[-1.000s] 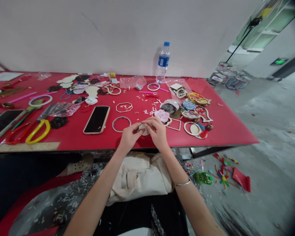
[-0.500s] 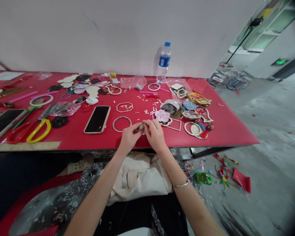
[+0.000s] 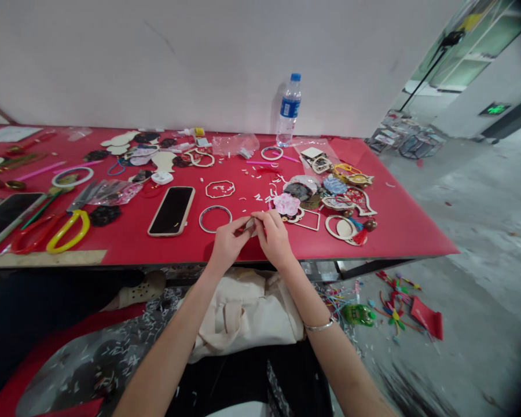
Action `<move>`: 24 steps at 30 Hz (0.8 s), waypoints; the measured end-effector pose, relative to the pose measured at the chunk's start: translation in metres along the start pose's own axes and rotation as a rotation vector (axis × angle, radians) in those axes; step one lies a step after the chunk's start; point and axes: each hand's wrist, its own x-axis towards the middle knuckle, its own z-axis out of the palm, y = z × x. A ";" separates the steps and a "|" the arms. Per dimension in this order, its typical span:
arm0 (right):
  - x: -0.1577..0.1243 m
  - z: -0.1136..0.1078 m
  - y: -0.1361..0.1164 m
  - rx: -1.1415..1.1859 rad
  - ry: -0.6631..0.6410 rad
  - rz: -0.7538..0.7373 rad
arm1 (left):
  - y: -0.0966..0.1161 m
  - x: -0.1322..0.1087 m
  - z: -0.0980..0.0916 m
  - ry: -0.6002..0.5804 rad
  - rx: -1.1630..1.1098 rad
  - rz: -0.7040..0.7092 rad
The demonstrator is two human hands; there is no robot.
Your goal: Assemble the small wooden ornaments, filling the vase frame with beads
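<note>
My left hand (image 3: 227,242) and my right hand (image 3: 275,237) meet over the near edge of the red table (image 3: 399,231). Both pinch a small pale wooden piece (image 3: 250,223) between the fingertips; most of it is hidden by my fingers. A wooden ring (image 3: 215,218) lies just left of my hands. A pink flower cutout (image 3: 286,204) and a square wooden frame (image 3: 309,220) lie just beyond my right hand. A bracelet (image 3: 320,326) circles my right wrist.
A black phone (image 3: 172,210) lies left of the ring. Yellow and red loops (image 3: 65,231) and another phone (image 3: 4,215) sit far left. A water bottle (image 3: 288,110) stands by the wall. Craft pieces (image 3: 342,194) crowd the right. A cream bag (image 3: 243,315) rests on my lap.
The pale piece has been turned from flat to more edge-on between my fingers, and my hands have drawn slightly closer together. Nothing else moved.
</note>
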 end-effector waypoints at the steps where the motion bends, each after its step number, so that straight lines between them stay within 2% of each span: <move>1: 0.000 0.000 0.000 -0.003 0.001 0.002 | 0.000 0.000 0.000 -0.001 -0.004 0.002; 8: 0.000 0.000 0.000 -0.023 0.036 -0.030 | 0.001 0.000 0.001 0.007 0.020 0.030; 12: -0.001 0.000 0.000 -0.097 0.094 -0.026 | 0.003 -0.003 0.002 0.087 0.047 0.090; 15: 0.000 0.002 0.001 -0.245 0.044 -0.041 | 0.002 -0.004 0.002 0.130 0.081 0.140; 18: 0.001 0.004 0.002 -0.349 -0.024 -0.040 | 0.002 -0.003 0.002 0.116 0.114 0.185; 24: 0.001 0.005 0.003 -0.402 -0.053 -0.041 | 0.004 -0.002 0.001 0.098 0.125 0.228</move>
